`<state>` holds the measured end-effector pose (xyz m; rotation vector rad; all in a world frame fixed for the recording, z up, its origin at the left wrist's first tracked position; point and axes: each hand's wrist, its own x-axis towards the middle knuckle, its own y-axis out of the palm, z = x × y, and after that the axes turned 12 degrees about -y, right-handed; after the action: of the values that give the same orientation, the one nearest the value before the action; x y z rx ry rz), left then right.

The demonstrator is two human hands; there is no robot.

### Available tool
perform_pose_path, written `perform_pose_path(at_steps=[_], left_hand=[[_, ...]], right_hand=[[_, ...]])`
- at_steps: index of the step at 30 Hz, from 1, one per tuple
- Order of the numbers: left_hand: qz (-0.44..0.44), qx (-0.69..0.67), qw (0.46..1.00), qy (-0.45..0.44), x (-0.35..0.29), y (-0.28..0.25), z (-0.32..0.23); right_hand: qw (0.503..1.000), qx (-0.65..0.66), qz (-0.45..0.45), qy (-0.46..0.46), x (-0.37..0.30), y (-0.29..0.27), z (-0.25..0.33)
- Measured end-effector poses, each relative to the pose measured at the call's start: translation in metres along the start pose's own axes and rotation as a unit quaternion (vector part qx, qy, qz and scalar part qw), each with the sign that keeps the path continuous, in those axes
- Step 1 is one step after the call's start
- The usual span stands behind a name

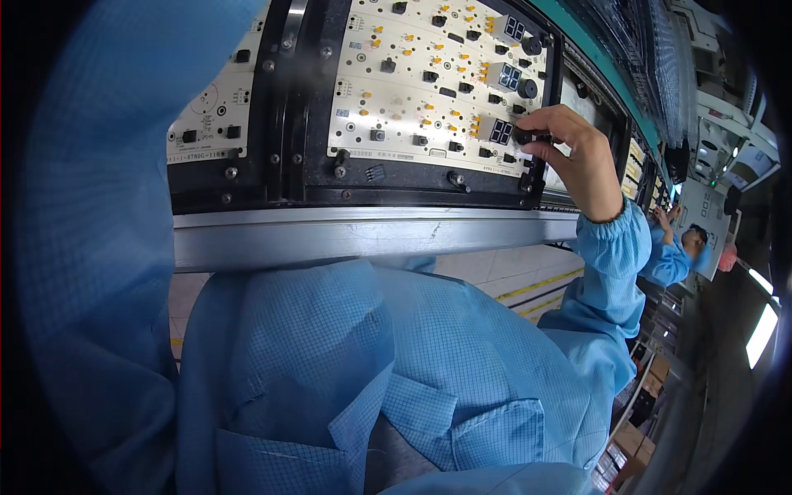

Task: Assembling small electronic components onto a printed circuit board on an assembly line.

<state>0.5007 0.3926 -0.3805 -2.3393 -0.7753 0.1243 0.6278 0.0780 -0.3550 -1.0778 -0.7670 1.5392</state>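
My right hand (577,153) reaches over the right end of a cream circuit board (404,107). Its thumb and forefinger are pinched on a small round black buzzer (520,136), beside the lowest two-digit display (498,131). Whether the buzzer touches the board cannot be seen. Two like buzzers stand on the board above it, a middle one (528,87) and an upper one (533,46), each next to a display. My left sleeve (99,206) fills the left side, and the left hand lies outside the picture.
A black frame (396,195) with screws holds the board. Left of it lies another cream board (206,124), partly behind my sleeve. A silver rail (371,239) runs along the near edge. Clear plastic trays (660,58) are stacked at upper right. A co-worker's blue sleeve (670,262) shows farther right.
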Motion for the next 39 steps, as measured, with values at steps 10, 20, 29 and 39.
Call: perform_pose_path(at_steps=[10, 20, 29, 39], left_hand=[[0.104, -0.247, 0.951, -0.151, -0.116, -0.071, 0.016], [0.068, -0.192, 0.952, -0.230, -0.196, -0.128, 0.055], [-0.042, 0.167, 0.984, -0.041, -0.190, -0.055, 0.059], [-0.031, 0.266, 0.963, -0.027, -0.188, -0.056, 0.050]], right_hand=[[0.995, -0.043, -0.031, -0.080, 0.017, 0.004, 0.022], [0.951, -0.041, -0.291, 0.093, -0.071, 0.079, -0.047], [0.896, -0.121, -0.357, 0.234, -0.208, 0.044, -0.282], [0.889, -0.251, -0.381, 0.031, 0.060, -0.101, -0.248]])
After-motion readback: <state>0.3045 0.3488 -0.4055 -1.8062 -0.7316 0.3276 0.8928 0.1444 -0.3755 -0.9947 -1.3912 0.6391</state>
